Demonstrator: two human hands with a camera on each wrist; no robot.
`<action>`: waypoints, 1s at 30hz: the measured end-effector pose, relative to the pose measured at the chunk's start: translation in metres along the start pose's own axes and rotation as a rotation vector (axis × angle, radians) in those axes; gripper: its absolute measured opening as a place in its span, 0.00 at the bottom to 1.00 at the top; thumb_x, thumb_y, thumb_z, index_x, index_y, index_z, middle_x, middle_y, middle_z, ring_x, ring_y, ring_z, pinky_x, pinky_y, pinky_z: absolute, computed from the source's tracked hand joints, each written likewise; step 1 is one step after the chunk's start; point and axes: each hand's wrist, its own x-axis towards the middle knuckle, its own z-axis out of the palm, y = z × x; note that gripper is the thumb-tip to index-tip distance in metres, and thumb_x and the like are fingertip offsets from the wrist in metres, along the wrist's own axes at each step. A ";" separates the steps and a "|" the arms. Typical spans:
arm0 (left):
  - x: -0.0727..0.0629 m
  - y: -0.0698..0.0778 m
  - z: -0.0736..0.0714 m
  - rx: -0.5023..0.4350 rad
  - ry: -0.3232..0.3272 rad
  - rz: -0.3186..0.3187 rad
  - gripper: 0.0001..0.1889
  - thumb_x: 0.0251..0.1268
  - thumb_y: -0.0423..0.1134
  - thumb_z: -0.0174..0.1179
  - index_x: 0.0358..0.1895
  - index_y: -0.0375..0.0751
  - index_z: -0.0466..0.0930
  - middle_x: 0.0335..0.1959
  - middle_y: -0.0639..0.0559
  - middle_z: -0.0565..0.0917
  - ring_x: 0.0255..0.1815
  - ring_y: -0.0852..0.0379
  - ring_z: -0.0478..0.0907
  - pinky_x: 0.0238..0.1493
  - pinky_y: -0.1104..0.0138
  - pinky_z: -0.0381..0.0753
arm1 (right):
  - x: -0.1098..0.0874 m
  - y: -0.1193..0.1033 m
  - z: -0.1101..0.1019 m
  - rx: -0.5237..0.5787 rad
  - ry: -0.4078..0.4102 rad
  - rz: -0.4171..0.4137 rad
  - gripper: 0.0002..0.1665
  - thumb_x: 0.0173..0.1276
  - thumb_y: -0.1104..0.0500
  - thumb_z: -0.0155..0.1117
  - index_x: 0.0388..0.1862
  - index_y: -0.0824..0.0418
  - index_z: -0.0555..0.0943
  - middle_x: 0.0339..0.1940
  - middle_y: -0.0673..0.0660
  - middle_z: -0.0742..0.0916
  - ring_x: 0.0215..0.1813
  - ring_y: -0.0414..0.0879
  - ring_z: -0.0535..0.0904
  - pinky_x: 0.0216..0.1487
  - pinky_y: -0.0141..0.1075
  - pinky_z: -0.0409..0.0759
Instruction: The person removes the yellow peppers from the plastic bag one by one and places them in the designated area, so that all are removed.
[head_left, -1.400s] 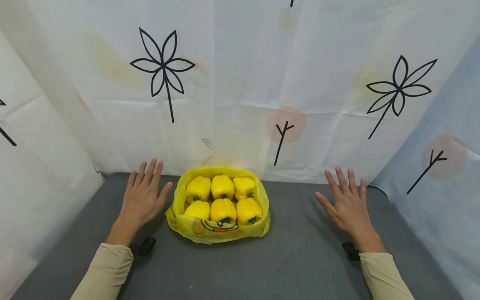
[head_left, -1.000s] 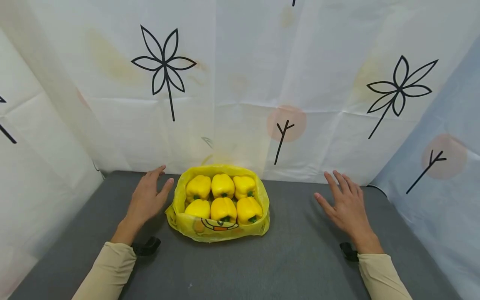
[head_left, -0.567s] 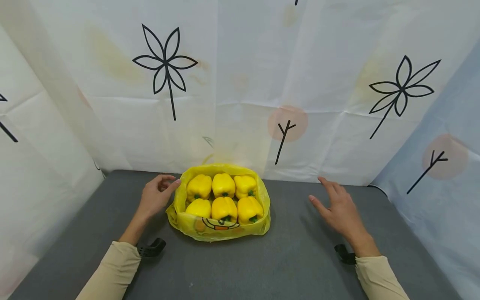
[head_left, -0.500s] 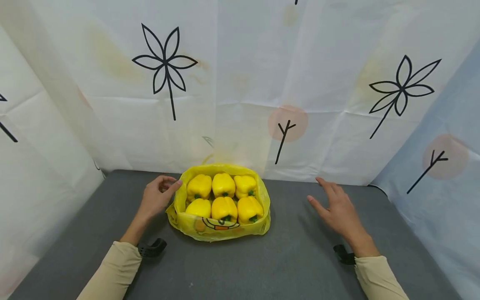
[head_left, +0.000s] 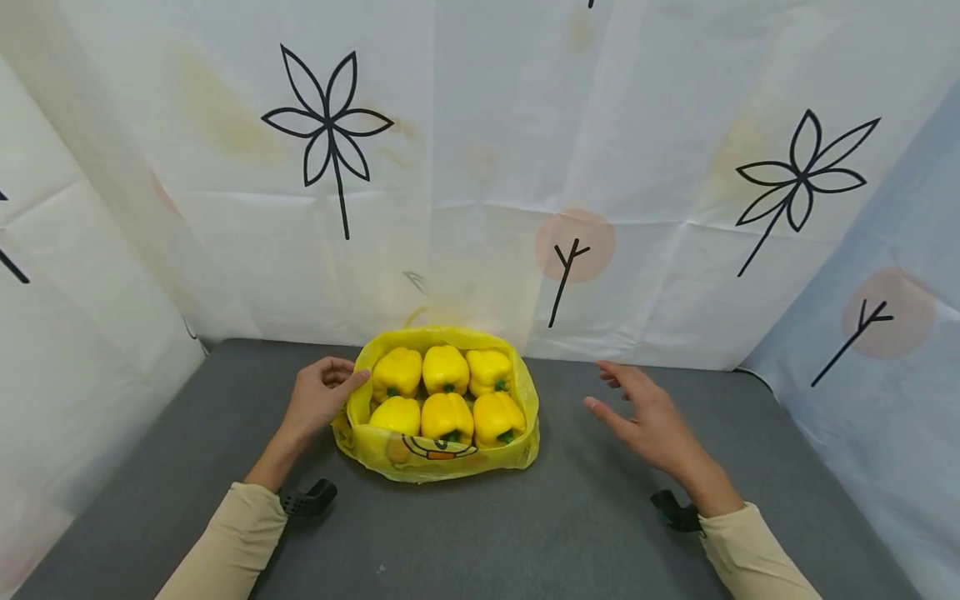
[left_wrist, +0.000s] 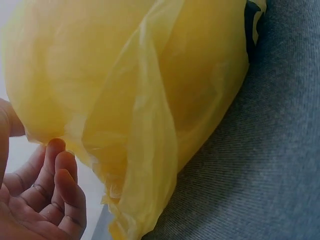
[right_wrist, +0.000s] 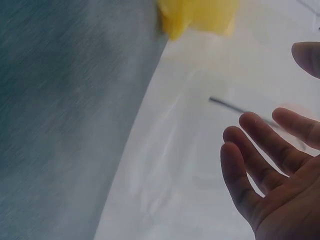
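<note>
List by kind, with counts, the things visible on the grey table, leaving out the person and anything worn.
Yellow peppers: 6 in view, all in the bag (any underneath would be hidden)
Yellow bag: 1
Total: 7 visible

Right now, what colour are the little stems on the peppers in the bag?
Green! The stems you can see show best in the head view.
</note>
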 end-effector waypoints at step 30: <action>0.002 0.001 0.002 -0.042 -0.025 -0.064 0.23 0.74 0.44 0.63 0.59 0.26 0.78 0.46 0.38 0.84 0.42 0.56 0.83 0.40 0.73 0.82 | 0.057 -0.052 0.038 0.402 -0.394 -0.066 0.40 0.67 0.48 0.74 0.71 0.65 0.73 0.63 0.62 0.82 0.61 0.57 0.77 0.60 0.58 0.74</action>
